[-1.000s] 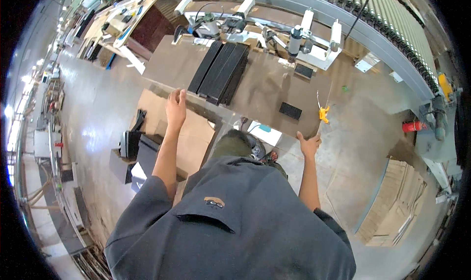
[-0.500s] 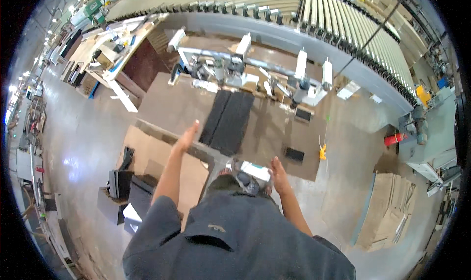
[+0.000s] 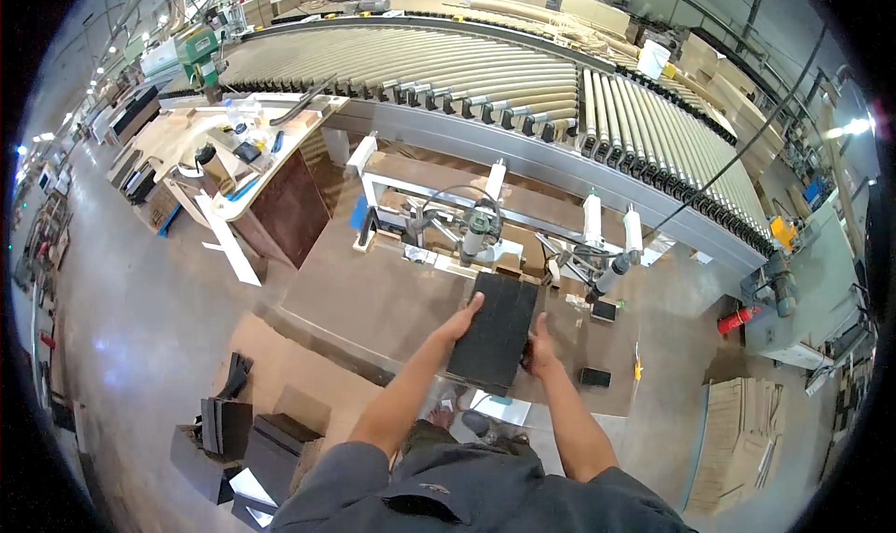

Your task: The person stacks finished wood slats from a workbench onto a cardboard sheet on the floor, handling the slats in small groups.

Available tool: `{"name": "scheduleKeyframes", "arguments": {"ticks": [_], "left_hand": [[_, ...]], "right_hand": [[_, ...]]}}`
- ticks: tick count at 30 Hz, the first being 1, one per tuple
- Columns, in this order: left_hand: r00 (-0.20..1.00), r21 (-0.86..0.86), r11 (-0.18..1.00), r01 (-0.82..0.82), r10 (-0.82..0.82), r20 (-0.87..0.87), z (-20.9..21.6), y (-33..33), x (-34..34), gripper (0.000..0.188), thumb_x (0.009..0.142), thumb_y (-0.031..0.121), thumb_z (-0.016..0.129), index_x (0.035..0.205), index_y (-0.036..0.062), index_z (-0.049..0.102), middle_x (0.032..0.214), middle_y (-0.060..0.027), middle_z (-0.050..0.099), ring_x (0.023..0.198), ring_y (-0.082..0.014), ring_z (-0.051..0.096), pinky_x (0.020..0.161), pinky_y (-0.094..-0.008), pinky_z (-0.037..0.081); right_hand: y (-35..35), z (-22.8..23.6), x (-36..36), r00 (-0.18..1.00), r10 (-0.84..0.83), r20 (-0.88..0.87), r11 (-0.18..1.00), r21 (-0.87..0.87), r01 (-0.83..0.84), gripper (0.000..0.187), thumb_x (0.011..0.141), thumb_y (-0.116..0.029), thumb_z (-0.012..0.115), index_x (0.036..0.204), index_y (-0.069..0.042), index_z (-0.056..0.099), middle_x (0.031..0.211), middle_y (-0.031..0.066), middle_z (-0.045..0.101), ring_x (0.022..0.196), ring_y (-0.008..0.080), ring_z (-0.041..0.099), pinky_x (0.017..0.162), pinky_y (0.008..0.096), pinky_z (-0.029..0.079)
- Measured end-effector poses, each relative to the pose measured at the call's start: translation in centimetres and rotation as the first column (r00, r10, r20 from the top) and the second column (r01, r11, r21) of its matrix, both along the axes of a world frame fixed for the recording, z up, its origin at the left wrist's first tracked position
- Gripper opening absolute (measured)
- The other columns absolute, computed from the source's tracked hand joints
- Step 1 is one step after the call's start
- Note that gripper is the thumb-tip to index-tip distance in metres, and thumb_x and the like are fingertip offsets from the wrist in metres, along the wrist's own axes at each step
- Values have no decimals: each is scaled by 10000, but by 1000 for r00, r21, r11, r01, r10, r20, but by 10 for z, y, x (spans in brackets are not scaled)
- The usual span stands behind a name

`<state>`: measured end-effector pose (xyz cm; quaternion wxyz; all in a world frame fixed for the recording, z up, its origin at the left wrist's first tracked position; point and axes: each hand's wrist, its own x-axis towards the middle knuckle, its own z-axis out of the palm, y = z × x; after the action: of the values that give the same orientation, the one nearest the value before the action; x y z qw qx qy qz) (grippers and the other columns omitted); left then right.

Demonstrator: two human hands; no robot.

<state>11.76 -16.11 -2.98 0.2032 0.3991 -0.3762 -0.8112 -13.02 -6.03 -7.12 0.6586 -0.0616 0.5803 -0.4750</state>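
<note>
A black rectangular block point(image 3: 495, 332) with a lengthwise line near its right side is between my hands, above the brown tabletop point(image 3: 359, 295). My left hand point(image 3: 457, 322) grips its left side with the thumb on top. My right hand point(image 3: 541, 348) holds the right side, thumb pointing up and the other fingers partly hidden under the edge. Whether the block still touches the tabletop is hard to tell. Just beyond it stands a fixture with metal clamps point(image 3: 479, 230). Two small black pieces, one point(image 3: 595, 377) near the front and another point(image 3: 604, 311) farther back, lie to the right.
A roller conveyor point(image 3: 448, 66) runs across the back. At the left is a wooden workbench point(image 3: 280, 174) with tools and bottles. Cardboard point(image 3: 271, 346) and black offcuts point(image 3: 227, 427) lie low at the left. Stacked cardboard point(image 3: 737, 440) and a red fire extinguisher point(image 3: 737, 320) are at the right.
My hands were apart and empty, with the black material flat on the tabletop and a seam showing. Now both hands have closed on its sides, and it sits farther right. The view has tilted up.
</note>
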Motion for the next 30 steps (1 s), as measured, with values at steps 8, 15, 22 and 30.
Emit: {"name": "scheduleKeyframes", "arguments": {"ticks": [8, 15, 22, 30], "left_hand": [[998, 103, 994, -30, 36, -55, -43, 13, 24, 1090, 959, 837, 536, 1567, -65, 470, 1430, -204, 647, 1294, -285, 646, 1061, -386, 537], [931, -132, 974, -184, 216, 293, -85, 16, 32, 1047, 1014, 813, 449, 1660, -5, 352, 1581, -205, 530, 1399, -305, 545, 1196, -425, 407], [972, -47, 996, -71, 79, 223, -64, 70, 50, 1095, 1014, 762, 523, 1731, 34, 129, 1769, -141, 251, 1624, -269, 255, 1312, -401, 190], [986, 69, 993, -101, 90, 142, -39, 89, 51, 996, 1043, 673, 546, 1731, 56, 171, 1777, -137, 235, 1644, -277, 189, 1327, -442, 110]], "right_hand": [[17, 28, 58, 977, 130, 169, 949, -307, -73, 1073, 962, -885, 394, 1658, -68, 384, 1650, 163, 468, 1459, 384, 504, 1210, 540, 422], [0, 49, 104, 990, 82, 116, 945, -323, -41, 1094, 946, -911, 364, 1602, -41, 471, 1508, 176, 616, 1316, 356, 637, 1137, 479, 518], [39, 37, 100, 989, -8, 151, 964, -262, 48, 1034, 956, -849, 493, 1578, -23, 487, 1515, 165, 608, 1351, 308, 620, 1150, 445, 509], [57, 23, 90, 991, -51, 123, 990, -126, 67, 982, 974, -793, 555, 1577, -22, 483, 1515, 175, 606, 1343, 313, 630, 1137, 454, 520]]}}
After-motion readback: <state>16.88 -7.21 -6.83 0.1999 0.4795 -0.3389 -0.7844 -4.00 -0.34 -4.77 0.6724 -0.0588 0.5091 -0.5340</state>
